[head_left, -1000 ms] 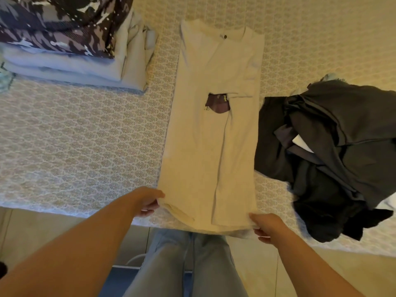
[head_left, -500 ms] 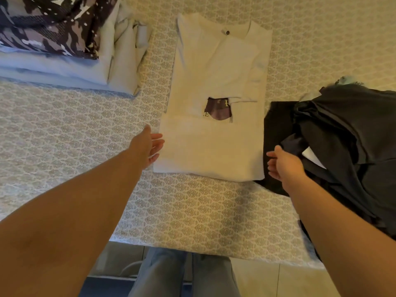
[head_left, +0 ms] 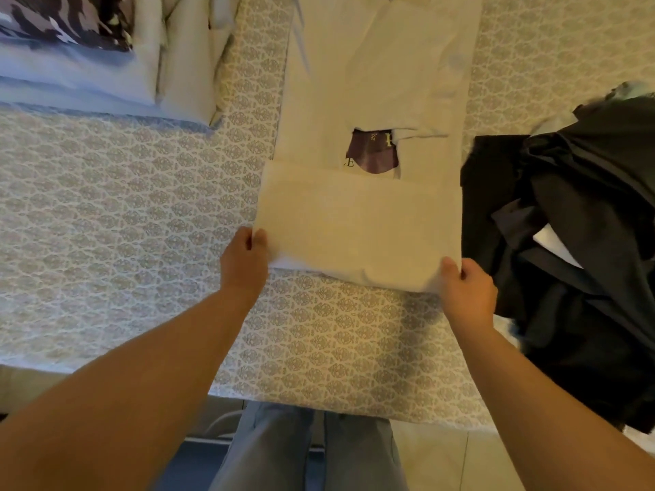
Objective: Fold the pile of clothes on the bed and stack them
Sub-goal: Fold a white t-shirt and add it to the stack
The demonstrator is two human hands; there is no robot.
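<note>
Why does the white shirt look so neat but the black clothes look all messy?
The white shirt lies flat, partly folded, both hands pinching its near corners: left hand, right hand. The black clothes sit crumpled in a heap, untouched. The shirt is pale; the heap is dark. Both rest on the patterned bed.

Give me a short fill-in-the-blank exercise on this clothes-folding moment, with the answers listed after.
1. Both hands grip the near folded edge of the ____-coloured T-shirt.
2. The unfolded dark clothes lie on the person's ____ side.
3. The top garment of the folded stack has a ____ pattern.
4. The left hand and right hand hold opposite ____ of the fold.

Answers: cream; right; camouflage; corners
</note>
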